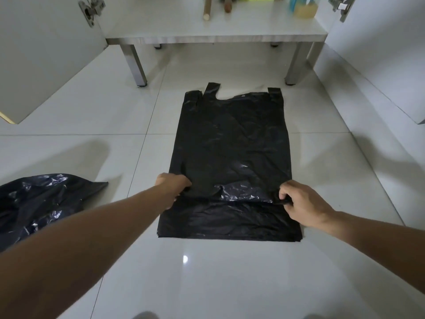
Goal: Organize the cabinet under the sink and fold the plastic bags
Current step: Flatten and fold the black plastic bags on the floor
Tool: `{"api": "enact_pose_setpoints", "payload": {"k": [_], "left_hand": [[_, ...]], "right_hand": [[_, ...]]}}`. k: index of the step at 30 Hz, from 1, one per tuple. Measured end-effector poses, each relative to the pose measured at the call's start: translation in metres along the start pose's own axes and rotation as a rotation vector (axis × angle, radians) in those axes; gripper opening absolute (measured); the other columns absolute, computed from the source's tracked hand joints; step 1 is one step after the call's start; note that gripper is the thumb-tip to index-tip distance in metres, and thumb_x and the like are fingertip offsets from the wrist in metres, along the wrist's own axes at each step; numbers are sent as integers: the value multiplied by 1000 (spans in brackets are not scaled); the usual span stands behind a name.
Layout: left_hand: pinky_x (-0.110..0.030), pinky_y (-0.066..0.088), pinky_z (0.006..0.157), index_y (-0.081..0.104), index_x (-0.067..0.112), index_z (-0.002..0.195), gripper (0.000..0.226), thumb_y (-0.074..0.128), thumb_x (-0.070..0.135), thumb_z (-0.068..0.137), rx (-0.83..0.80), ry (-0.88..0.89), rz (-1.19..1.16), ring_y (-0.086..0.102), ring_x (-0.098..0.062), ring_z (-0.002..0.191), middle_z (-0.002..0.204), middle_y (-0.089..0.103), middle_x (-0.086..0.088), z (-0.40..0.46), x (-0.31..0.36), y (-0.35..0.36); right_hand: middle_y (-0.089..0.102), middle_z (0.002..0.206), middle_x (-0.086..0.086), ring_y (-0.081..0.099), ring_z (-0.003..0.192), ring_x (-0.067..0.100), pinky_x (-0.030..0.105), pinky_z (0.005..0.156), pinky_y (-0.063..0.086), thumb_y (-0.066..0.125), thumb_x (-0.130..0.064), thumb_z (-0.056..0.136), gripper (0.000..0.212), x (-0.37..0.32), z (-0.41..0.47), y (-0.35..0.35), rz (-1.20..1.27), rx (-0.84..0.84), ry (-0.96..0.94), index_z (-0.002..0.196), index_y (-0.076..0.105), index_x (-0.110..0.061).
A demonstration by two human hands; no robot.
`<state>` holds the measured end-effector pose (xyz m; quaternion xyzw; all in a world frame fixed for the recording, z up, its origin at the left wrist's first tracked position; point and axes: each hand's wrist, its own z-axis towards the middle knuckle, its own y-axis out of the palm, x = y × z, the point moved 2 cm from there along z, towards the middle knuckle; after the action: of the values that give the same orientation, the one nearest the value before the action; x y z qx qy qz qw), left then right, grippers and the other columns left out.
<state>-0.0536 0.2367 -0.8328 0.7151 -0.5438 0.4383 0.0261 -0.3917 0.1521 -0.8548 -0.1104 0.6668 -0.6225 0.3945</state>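
Note:
A black plastic bag point(232, 143) lies flat on the white tiled floor, handles pointing toward the cabinet. It rests on a stack of other flat black bags whose edges show at the near end. My left hand point(171, 187) grips the bag's left edge near its bottom. My right hand point(301, 203) pinches the right edge at the same height. Between the hands the bag's bottom edge is lifted into a crumpled fold point(241, 192).
A crumpled black bag point(39, 201) lies on the floor at the left. The open under-sink cabinet point(216, 31) stands ahead on metal legs, with wooden sticks point(207, 10) and a bottle point(303, 8) on its shelf. Both cabinet doors point(46, 61) hang open at either side.

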Motion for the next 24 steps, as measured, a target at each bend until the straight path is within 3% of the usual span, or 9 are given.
{"api": "enact_pose_setpoints", "payload": {"k": [3, 6, 9, 12, 15, 21, 24], "left_hand": [[-27, 50, 55, 59, 3, 87, 19, 76, 5, 78, -72, -28, 94, 60, -22, 56, 72, 62, -13, -9, -7, -16], [-30, 53, 60, 54, 7, 72, 25, 78, 9, 80, -152, 2, 266, 65, -22, 54, 64, 63, -13, -14, -17, -29], [-36, 57, 65, 51, 7, 71, 30, 80, 12, 79, -174, 33, 394, 69, -25, 60, 68, 66, -14, -14, -30, -35], [-29, 49, 47, 52, 6, 72, 31, 81, 16, 78, -172, 56, 504, 69, -27, 56, 67, 67, -15, -16, -41, -37], [-27, 48, 47, 49, 6, 71, 33, 81, 17, 78, -164, 87, 578, 68, -25, 52, 64, 68, -13, -18, -49, -37], [-34, 57, 66, 48, 10, 73, 33, 78, 24, 77, -118, 174, 805, 71, -27, 63, 55, 68, -9, -19, -54, -35], [-28, 47, 56, 53, 13, 78, 33, 79, 32, 74, -58, 223, 917, 68, -23, 67, 62, 69, -3, -22, -51, -37]], "right_hand": [[64, 91, -1, 63, 77, 23, 35, 64, 55, 76, 5, 64, 24, -1, -6, -3, -86, -43, -32, 77, 63, -11], [65, 85, -3, 65, 79, 23, 34, 60, 57, 83, -1, 61, 23, -4, -12, -4, -145, -44, -96, 72, 70, -16], [64, 76, -2, 65, 70, 25, 34, 52, 56, 88, -1, 53, 28, -7, -18, -2, -198, -70, -183, 71, 74, -18], [62, 69, -4, 64, 63, 22, 27, 47, 53, 87, 1, 51, 29, -14, -24, -2, -212, -91, -251, 67, 75, -20], [61, 68, -6, 62, 60, 20, 21, 47, 49, 84, 4, 52, 30, -18, -29, -1, -236, -119, -309, 64, 74, -21], [61, 69, -7, 61, 63, 19, 29, 47, 50, 82, 2, 49, 34, -7, -40, 6, -391, -245, -366, 71, 74, -22], [60, 72, -6, 60, 68, 19, 30, 52, 49, 74, -7, 50, 34, -3, -45, 6, -455, -267, -354, 81, 74, -22]]}}
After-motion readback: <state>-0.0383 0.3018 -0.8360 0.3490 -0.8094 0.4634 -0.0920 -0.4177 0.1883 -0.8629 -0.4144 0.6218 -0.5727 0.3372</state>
